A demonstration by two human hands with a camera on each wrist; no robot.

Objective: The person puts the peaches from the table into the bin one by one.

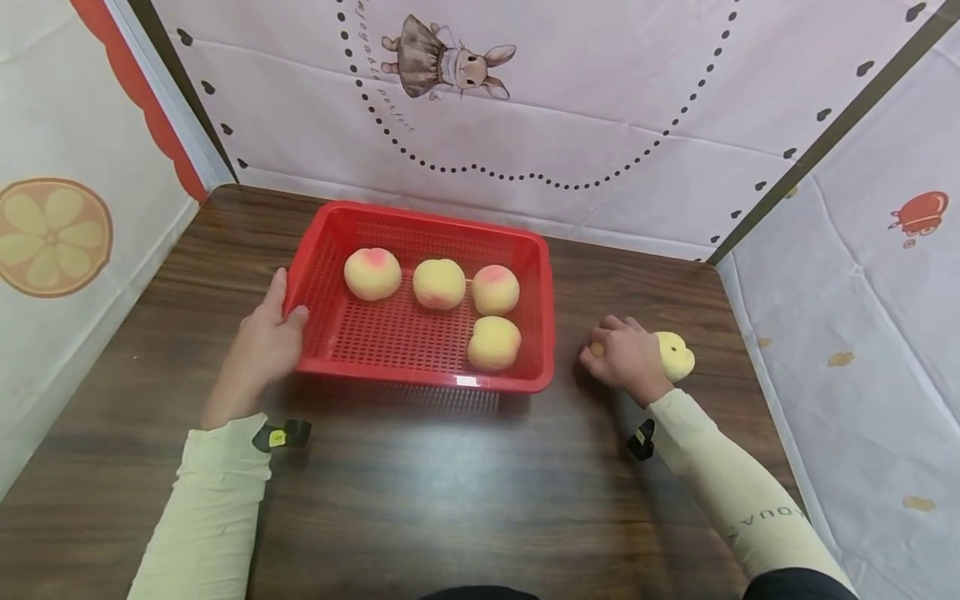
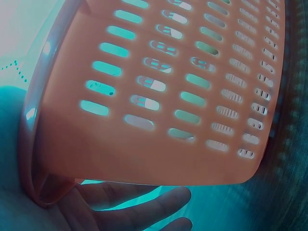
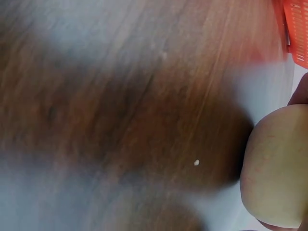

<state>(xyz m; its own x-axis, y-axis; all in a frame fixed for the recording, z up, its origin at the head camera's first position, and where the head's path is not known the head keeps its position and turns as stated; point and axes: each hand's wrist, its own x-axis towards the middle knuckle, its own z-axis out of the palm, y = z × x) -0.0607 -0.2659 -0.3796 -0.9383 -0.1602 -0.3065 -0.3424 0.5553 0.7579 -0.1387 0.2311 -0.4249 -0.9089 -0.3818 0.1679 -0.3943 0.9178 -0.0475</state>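
Observation:
A red plastic basket (image 1: 420,379) with slotted walls stands on the table, several yellow-pink peaches inside, among them one peach (image 1: 372,274) at the left. My left hand (image 1: 266,337) grips the basket's left end at the rim, thumb on top. In the left wrist view its fingers (image 2: 163,204) extend beneath the slotted basket wall (image 2: 120,149). To the right of the basket, my right hand (image 1: 626,354) holds a peach (image 3: 276,168), mostly hidden by the hand in the head view. Another peach (image 1: 675,357) lies just right of that hand.
The brown wood-grain table (image 1: 450,492) is bordered by white printed sheets at the back (image 1: 585,75), left (image 1: 52,350) and right (image 1: 862,292). The basket's far side is close to the back sheet.

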